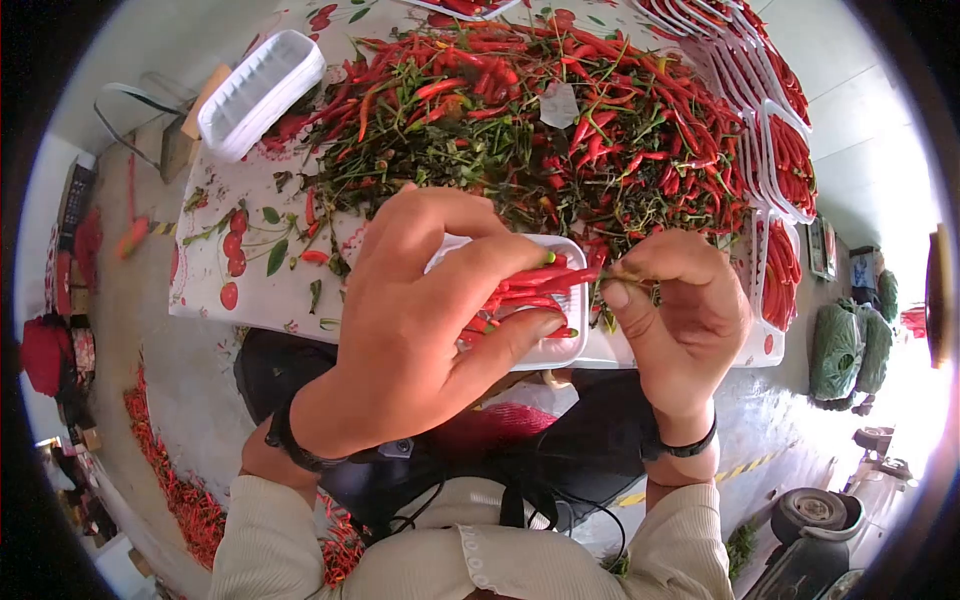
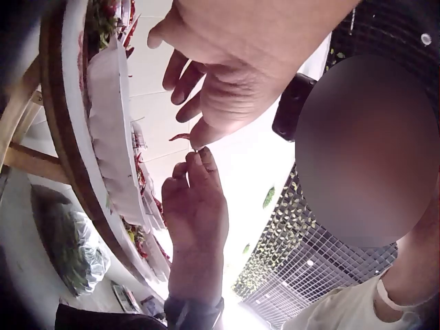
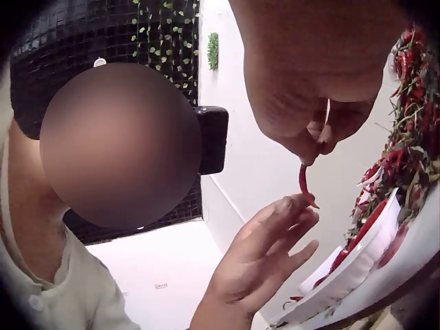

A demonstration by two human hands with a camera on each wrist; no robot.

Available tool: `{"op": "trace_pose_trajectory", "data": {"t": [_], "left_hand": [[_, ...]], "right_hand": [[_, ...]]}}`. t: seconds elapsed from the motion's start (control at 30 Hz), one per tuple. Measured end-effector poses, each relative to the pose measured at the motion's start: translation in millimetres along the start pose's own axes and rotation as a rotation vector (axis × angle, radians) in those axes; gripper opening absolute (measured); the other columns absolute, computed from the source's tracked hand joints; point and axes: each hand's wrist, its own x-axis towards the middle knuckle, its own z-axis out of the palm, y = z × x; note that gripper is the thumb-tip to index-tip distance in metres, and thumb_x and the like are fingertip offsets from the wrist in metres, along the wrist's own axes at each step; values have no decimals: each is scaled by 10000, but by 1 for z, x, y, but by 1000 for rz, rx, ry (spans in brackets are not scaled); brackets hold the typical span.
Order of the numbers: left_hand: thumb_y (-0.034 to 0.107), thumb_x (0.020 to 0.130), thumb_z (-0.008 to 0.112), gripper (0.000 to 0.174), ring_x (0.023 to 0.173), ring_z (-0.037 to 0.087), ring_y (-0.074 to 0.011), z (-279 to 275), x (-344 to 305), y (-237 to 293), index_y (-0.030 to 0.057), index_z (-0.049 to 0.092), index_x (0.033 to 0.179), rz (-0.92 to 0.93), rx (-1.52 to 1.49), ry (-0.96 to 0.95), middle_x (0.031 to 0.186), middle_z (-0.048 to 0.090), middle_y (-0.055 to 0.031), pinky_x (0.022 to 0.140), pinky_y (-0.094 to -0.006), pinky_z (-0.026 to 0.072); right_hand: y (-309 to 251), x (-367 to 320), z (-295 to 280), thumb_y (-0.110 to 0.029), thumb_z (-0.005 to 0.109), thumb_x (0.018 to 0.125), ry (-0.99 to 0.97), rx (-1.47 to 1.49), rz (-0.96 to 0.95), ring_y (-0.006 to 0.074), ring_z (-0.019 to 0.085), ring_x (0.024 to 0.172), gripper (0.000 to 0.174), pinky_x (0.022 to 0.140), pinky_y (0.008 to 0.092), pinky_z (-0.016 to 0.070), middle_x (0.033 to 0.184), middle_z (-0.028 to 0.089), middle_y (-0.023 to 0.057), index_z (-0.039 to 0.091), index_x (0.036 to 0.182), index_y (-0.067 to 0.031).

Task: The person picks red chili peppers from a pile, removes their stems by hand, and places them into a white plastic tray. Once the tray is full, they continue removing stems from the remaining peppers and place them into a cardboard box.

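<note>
Over a white plastic tray [image 1: 565,348] with red chillies in it, both hands meet. My right hand [image 1: 690,320] pinches a single red chilli [image 3: 304,184] by its stem end, between thumb and fingertips. The chilli points toward my left hand [image 1: 395,310], whose fingers are fairly straight, thumb and index finger spread apart above the tray. In the right wrist view, the left fingertips [image 3: 301,199] are right at the chilli's lower end. Chillies in the tray show between the left thumb and index finger in the head view.
A heap of red chillies [image 1: 480,80] mixed with green stems and leaves covers the table's far side. Empty stacked trays [image 1: 262,95] stand at the left. Filled chilli trays [image 1: 790,165] line the right edge. More chillies [image 1: 185,500] lie on the floor at left.
</note>
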Motion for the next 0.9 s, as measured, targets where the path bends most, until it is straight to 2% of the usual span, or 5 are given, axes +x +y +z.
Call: {"op": "trace_pose_trajectory", "data": {"t": [0.43,0.53,0.63,0.73,0.9], "left_hand": [[67,789,799,197,1023,590,-319,1,-3,-2,44,699,957,43,69,15,1037,598,-109,954,-475,469],[73,793,799,189,1019,593,-317,1,-4,-4,38,700,950,44,61,16,1030,599,-111,950,-472,468],[73,801,791,174,1016,594,-316,-1,-3,-3,32,702,944,42,85,12,1023,604,-117,946,-471,468],[69,808,781,164,1021,596,-317,-1,-3,-5,26,701,944,42,55,12,1021,609,-126,951,-474,467],[82,822,771,147,1042,597,-320,-1,-1,-6,21,705,939,39,-81,-36,1013,615,-131,956,-469,469]], "right_hand": [[-3,6,7,35,798,734,-109,-396,-149,283,653,776,220,685,362,518,899,687,123,723,931,-30],[-7,7,6,34,771,755,-160,-465,-190,264,631,817,184,755,345,500,930,671,129,699,921,2],[-9,6,6,20,772,739,-169,-492,-190,267,620,810,172,739,360,488,907,665,125,700,894,-3],[-11,10,2,17,769,704,-210,-463,-198,285,627,765,181,684,379,503,855,659,106,712,868,-33],[-11,11,-8,-1,761,728,-351,-113,-48,282,628,813,157,735,388,498,853,659,96,714,875,-32]]}}
